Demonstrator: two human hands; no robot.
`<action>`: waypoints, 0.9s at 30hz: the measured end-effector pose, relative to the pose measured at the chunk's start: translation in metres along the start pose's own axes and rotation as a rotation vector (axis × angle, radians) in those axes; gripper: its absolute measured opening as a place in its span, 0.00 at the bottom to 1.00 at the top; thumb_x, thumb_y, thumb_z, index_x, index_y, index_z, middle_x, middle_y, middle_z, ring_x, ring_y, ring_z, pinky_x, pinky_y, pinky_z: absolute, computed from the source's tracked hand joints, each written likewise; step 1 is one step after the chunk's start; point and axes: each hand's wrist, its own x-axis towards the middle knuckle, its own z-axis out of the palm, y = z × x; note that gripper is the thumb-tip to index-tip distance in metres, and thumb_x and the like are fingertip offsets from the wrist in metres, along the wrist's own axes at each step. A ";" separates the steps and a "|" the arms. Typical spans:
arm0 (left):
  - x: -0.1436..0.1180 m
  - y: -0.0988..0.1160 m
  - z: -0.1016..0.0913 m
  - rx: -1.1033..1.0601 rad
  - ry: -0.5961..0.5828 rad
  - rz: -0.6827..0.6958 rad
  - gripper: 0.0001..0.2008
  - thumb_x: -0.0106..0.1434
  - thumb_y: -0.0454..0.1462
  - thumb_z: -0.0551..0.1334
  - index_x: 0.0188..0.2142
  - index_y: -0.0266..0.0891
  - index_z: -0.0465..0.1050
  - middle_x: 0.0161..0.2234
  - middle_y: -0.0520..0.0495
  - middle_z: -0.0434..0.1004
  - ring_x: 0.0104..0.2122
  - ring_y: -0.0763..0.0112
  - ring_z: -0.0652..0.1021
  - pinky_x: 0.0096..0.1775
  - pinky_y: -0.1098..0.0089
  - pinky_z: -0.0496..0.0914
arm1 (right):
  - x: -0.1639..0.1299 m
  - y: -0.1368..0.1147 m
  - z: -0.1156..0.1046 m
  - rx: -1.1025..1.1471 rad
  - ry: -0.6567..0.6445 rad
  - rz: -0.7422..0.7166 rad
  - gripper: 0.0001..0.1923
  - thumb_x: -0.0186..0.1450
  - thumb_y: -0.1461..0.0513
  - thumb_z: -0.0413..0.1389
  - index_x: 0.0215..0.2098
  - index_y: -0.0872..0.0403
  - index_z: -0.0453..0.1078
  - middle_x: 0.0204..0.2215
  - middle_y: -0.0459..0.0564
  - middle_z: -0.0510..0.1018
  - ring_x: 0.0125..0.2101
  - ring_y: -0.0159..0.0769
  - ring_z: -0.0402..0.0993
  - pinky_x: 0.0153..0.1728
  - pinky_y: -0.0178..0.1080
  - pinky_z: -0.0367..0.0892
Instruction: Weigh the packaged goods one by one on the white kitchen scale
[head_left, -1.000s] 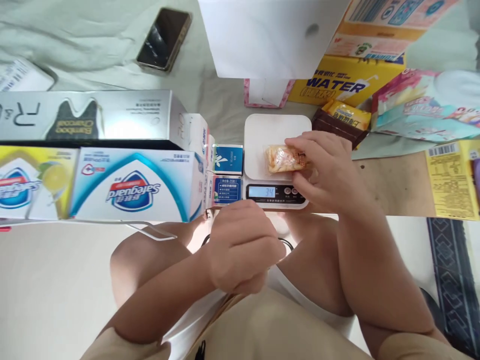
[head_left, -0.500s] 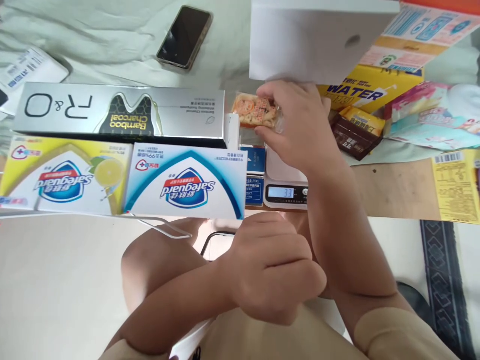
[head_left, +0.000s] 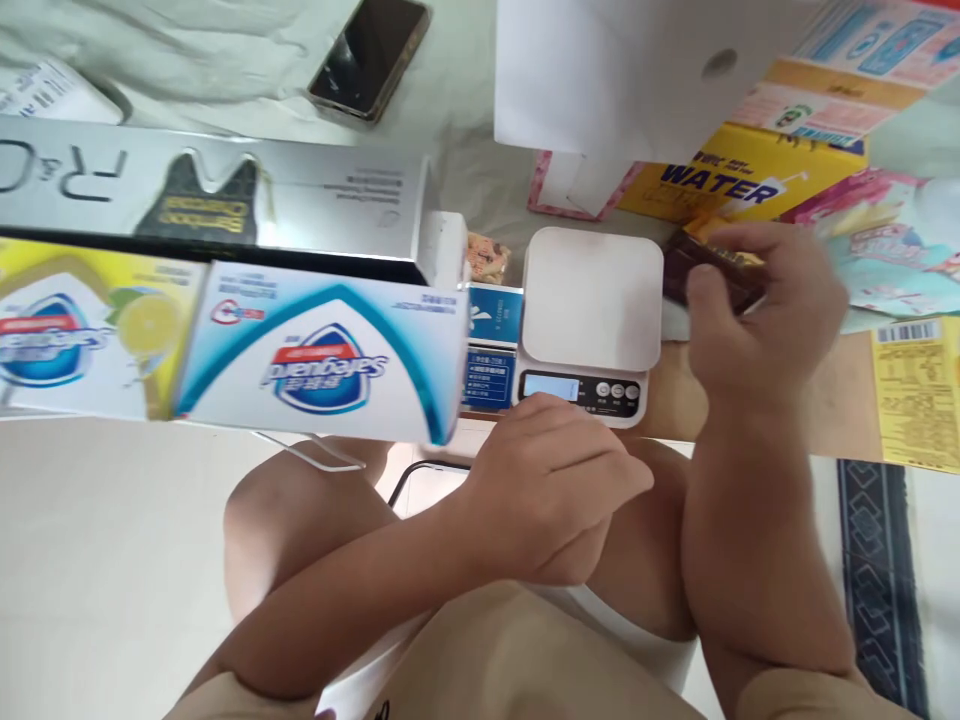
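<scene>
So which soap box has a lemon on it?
The yellow Safeguard soap box at far left; a lemon slice is printed on it. The blue-and-white Safeguard soap box beside it has none.

Glossy cardboard soap box point(head_left: 322, 360), smooth plastic scale point(head_left: 592, 300)

A pale, smooth floor point(head_left: 97, 560) fills the near left. At the near right lies a dark patterned rug point(head_left: 892, 580). Farther off spreads rumpled pale-green cloth point(head_left: 187, 60), with brown cardboard point(head_left: 832, 400) flat at right. Light is soft and even.

Item: brown bar point(head_left: 712, 270), yellow-topped wrapper
Pose: flat, partly hidden
Location: just right of scale point(head_left: 592, 300)
</scene>
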 end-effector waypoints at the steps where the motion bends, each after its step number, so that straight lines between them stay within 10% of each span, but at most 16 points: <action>1: 0.001 -0.001 0.004 -0.009 0.002 -0.001 0.09 0.64 0.26 0.55 0.36 0.35 0.73 0.32 0.46 0.81 0.31 0.70 0.78 0.37 0.66 0.69 | -0.005 0.018 -0.007 -0.039 0.055 0.000 0.17 0.61 0.59 0.56 0.48 0.46 0.75 0.44 0.51 0.82 0.46 0.47 0.80 0.49 0.56 0.76; 8: 0.007 -0.006 0.029 -0.033 -0.081 0.006 0.09 0.63 0.25 0.55 0.35 0.35 0.72 0.29 0.47 0.79 0.29 0.70 0.76 0.34 0.65 0.68 | -0.023 0.074 -0.026 -0.247 -0.161 0.187 0.26 0.55 0.55 0.63 0.52 0.47 0.76 0.49 0.54 0.82 0.54 0.57 0.75 0.60 0.66 0.67; 13: 0.013 -0.008 0.036 -0.057 -0.110 -0.010 0.09 0.62 0.24 0.55 0.34 0.35 0.72 0.28 0.47 0.78 0.29 0.72 0.75 0.34 0.65 0.68 | -0.021 0.060 -0.029 -0.170 -0.113 0.114 0.23 0.56 0.59 0.61 0.50 0.48 0.79 0.38 0.53 0.80 0.42 0.47 0.76 0.50 0.56 0.73; 19: 0.012 -0.013 0.029 -0.041 -0.100 -0.045 0.10 0.60 0.23 0.55 0.34 0.34 0.72 0.29 0.46 0.79 0.30 0.71 0.75 0.34 0.65 0.69 | -0.016 0.056 -0.032 0.157 0.231 -0.038 0.22 0.60 0.54 0.62 0.52 0.49 0.78 0.41 0.50 0.79 0.38 0.36 0.74 0.37 0.43 0.71; 27: -0.002 -0.017 0.028 -0.032 0.062 0.002 0.09 0.60 0.24 0.56 0.32 0.34 0.73 0.27 0.49 0.76 0.28 0.73 0.73 0.33 0.65 0.68 | -0.014 0.003 -0.001 0.293 -0.137 0.149 0.12 0.63 0.56 0.63 0.44 0.52 0.77 0.42 0.50 0.82 0.44 0.39 0.80 0.47 0.47 0.77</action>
